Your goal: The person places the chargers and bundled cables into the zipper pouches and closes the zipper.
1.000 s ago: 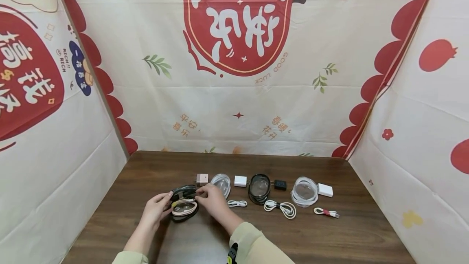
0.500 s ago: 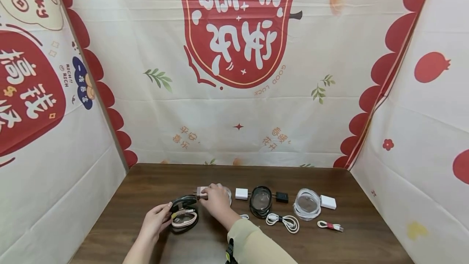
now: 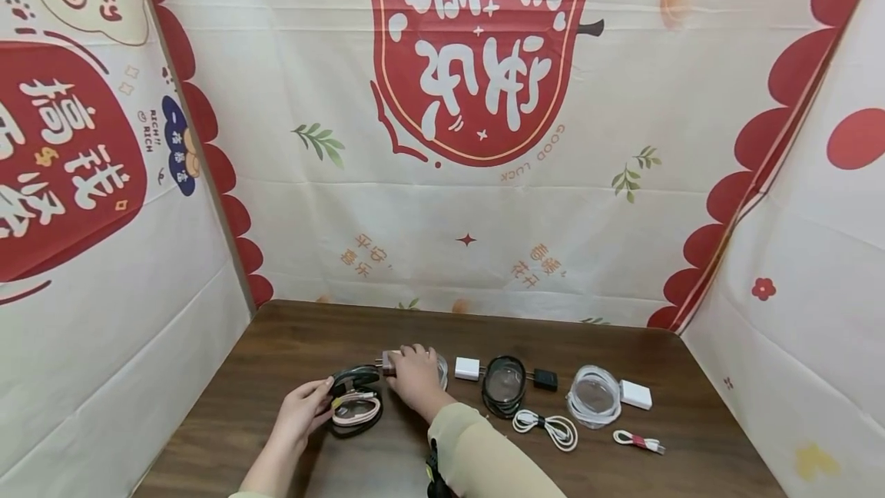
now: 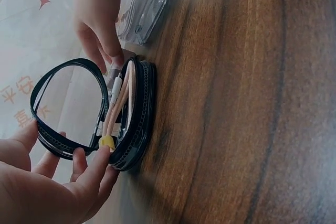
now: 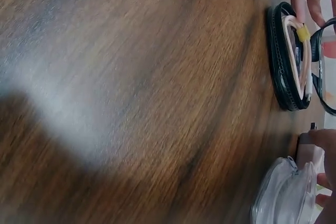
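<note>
1. The left hand (image 3: 302, 410) is pinching the raised lid (image 4: 59, 141) of the black case (image 4: 140, 114) between thumb and fingers; the case is sitting open toward the table's (image 3: 318, 321) left edge.
2. The right hand (image 3: 417, 379) is pinching, as far as shows, the pink charger (image 3: 388, 362), which is lying just beyond the case, nearer the back edge.
3. If the left thumb were slipping, the lid could be dropping onto the pink cable (image 4: 124, 100) inside.
4. The charger's prongs are pointing toward the lid; a low leftward sweep could be snagging them on its rim.
5. The clear case (image 3: 442, 371) is lying beside the charger, so the right fingers could be nudging it.
6. The right hand is covering most of the charger, leaving the pinch's firmness unclear.
7. The table's front edge is falling outside the head view; the right wrist view is cutting off both hands.
</note>
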`<move>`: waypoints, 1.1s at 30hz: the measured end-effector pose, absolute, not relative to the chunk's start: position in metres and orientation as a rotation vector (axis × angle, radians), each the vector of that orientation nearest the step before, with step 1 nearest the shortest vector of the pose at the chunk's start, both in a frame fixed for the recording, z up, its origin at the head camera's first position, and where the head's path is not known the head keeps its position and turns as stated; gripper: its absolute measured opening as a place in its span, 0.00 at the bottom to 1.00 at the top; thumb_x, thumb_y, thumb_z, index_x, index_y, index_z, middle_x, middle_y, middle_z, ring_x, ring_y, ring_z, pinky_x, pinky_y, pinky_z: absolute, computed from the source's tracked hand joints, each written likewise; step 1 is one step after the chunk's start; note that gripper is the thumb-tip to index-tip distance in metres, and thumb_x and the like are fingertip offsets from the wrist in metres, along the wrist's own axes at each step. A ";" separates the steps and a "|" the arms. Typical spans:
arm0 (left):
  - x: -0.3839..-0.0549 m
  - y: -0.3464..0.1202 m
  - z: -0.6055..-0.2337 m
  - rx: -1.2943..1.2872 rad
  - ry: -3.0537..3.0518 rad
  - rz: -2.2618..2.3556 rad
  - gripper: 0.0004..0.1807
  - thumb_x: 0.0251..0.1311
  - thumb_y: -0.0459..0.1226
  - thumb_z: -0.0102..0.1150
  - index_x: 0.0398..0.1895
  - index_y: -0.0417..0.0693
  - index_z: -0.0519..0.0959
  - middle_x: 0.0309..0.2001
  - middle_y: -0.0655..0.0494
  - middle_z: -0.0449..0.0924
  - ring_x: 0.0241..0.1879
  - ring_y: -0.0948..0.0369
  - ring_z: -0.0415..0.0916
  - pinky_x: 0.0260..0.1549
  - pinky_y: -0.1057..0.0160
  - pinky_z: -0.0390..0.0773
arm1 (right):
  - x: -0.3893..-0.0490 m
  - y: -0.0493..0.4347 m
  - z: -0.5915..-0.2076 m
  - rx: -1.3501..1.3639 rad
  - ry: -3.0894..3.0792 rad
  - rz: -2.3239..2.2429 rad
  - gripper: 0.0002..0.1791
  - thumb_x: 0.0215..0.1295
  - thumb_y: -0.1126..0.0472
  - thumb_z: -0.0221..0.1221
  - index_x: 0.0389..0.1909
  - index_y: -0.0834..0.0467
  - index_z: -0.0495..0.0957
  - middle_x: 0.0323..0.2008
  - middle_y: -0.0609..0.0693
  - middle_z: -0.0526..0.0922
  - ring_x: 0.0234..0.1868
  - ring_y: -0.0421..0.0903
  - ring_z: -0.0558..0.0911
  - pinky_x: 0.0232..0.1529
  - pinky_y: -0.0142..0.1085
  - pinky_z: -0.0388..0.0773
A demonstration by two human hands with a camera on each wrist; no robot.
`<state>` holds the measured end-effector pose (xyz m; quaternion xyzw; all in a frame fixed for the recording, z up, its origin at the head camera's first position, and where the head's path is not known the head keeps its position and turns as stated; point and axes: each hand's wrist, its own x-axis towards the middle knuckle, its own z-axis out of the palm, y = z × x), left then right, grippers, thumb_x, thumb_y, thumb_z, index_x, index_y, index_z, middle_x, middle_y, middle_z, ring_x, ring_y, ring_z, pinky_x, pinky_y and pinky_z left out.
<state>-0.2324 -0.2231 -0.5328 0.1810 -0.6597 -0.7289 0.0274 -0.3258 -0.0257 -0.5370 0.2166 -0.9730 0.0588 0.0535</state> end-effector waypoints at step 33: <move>-0.230 -0.219 -0.536 0.559 -1.981 -2.295 0.20 0.69 0.40 0.57 0.47 0.27 0.75 0.35 0.46 0.76 0.37 0.55 0.80 0.42 0.55 0.82 | -0.336 -0.023 -0.542 0.602 -2.889 0.328 0.14 0.62 0.54 0.66 0.48 0.50 0.82 0.44 0.50 0.81 0.49 0.54 0.75 0.54 0.52 0.68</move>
